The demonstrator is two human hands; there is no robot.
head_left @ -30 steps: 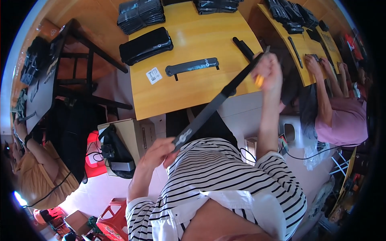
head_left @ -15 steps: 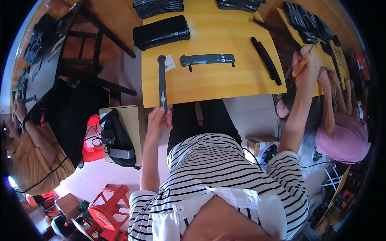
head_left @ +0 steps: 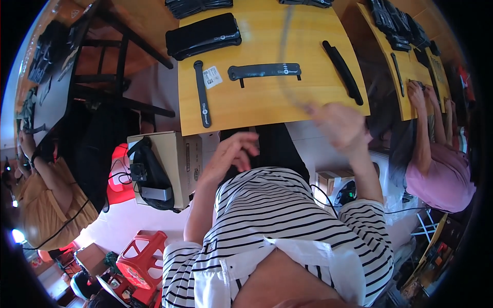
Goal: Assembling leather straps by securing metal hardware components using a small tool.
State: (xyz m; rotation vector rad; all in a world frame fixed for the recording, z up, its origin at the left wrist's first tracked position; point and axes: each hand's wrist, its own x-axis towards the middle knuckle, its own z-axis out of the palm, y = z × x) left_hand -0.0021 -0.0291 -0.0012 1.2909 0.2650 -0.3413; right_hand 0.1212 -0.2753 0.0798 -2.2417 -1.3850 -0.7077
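Observation:
My left hand [head_left: 233, 154] hovers at the table's front edge, fingers apart and holding nothing. Motion blurs my right hand [head_left: 339, 126], which is at the front right of the table; from its fingers a long thin grey strip [head_left: 283, 61] reaches up over the tabletop, too smeared to name. Closest to my left hand, a dark strap with a round end [head_left: 203, 95] lies lengthwise on the table. Beside it is a white printed label [head_left: 212, 77]. A wider dark grey band [head_left: 262, 71] lies crosswise in the middle, and a folded black strip [head_left: 343, 72] lies at the right.
Stacked black fabric pieces [head_left: 203, 36] sit at the yellow table's [head_left: 246, 110] far left, with more bundles behind. To the right, another table holds a dark strip [head_left: 397, 74] and black bundles; a person in pink [head_left: 436, 177] works there. A cardboard box [head_left: 177, 169] stands left of my legs.
My left hand has let go of the strap and moved right. My right hand has come left and nearer from beside the right table, where a dark strip now lies.

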